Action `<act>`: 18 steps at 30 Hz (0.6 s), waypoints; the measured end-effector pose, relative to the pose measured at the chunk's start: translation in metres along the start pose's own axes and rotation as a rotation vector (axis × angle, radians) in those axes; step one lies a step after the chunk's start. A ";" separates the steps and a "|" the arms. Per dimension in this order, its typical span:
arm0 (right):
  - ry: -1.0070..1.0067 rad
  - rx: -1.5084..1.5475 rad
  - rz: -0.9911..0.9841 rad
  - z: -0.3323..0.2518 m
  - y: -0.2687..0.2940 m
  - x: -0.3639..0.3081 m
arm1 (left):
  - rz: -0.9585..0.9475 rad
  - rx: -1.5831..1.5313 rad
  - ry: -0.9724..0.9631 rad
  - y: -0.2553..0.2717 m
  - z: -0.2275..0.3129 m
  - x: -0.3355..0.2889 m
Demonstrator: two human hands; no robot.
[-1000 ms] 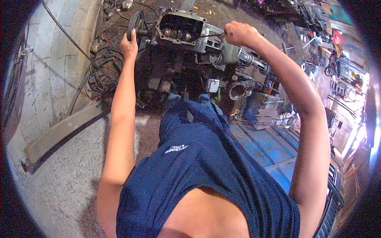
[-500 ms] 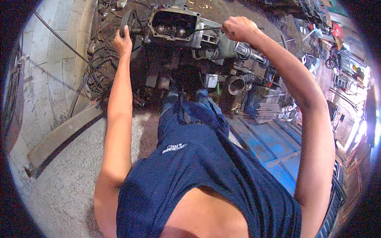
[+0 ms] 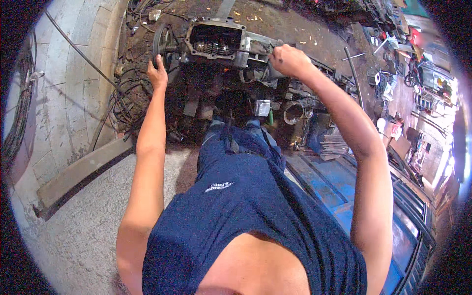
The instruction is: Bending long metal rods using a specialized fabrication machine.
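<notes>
An open metal gearbox housing (image 3: 189, 38) stands at the far middle, its gears (image 3: 212, 47) showing inside. On its left end sits a dark spoked wheel (image 3: 158, 42). My left hand (image 3: 158, 73) is closed on the wheel's near rim, thumb up and the other fingers partly hidden. My right hand (image 3: 291, 61) is a fist above the housing's right extension, gripping a thin dark rod (image 3: 255, 52). The rod runs leftward from the fist to the right side of the opening; its far tip is hard to make out among the gears.
Black cables (image 3: 125, 101) lie coiled beside the left wall. A long beam (image 3: 83, 174) rests on the floor at left. Right of my legs are a stack of flat metal strips (image 3: 332, 145) and a blue panel (image 3: 314, 179). Cluttered tools and parts (image 3: 418, 83) fill the right side.
My right hand has moved left and slightly down with the rod. My left hand stays on the wheel. The whole view has shifted, so the gearbox sits lower.
</notes>
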State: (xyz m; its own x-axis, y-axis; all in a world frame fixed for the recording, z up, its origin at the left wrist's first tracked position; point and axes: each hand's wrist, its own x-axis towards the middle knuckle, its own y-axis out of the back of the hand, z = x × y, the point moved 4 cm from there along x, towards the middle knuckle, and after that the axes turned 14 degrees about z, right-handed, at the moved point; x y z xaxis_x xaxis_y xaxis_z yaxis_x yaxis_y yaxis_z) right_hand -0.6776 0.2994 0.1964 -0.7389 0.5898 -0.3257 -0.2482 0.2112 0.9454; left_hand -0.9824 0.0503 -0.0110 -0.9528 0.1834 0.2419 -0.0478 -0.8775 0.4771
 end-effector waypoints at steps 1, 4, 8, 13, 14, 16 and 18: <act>0.078 -0.025 0.045 -0.017 0.015 0.010 | 0.145 0.165 0.016 0.014 -0.057 0.004; 0.106 -0.064 -0.060 -0.026 0.038 0.025 | -0.074 0.005 0.221 0.003 -0.068 0.008; 0.048 -0.090 -0.074 -0.024 0.030 0.041 | 0.062 0.093 -0.232 -0.002 0.009 0.025; 0.138 -0.106 -0.069 -0.034 0.036 0.046 | -0.133 0.168 -0.015 -0.022 0.029 0.063; 0.142 -0.107 -0.070 -0.034 0.035 0.050 | -0.204 0.251 0.033 -0.029 0.020 0.071; 0.272 -0.159 -0.110 -0.034 0.028 0.058 | -0.275 0.338 0.083 -0.039 0.000 0.081; 0.278 -0.143 -0.083 -0.035 0.028 0.057 | -0.135 0.293 0.013 -0.032 -0.017 0.083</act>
State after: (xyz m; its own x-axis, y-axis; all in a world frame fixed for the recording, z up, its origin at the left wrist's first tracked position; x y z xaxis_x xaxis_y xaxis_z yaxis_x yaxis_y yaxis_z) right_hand -0.7488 0.3113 0.2042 -0.8503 0.3355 -0.4056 -0.3861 0.1262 0.9138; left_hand -1.0649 0.0860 -0.0203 -0.9476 0.2820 0.1502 -0.0873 -0.6807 0.7274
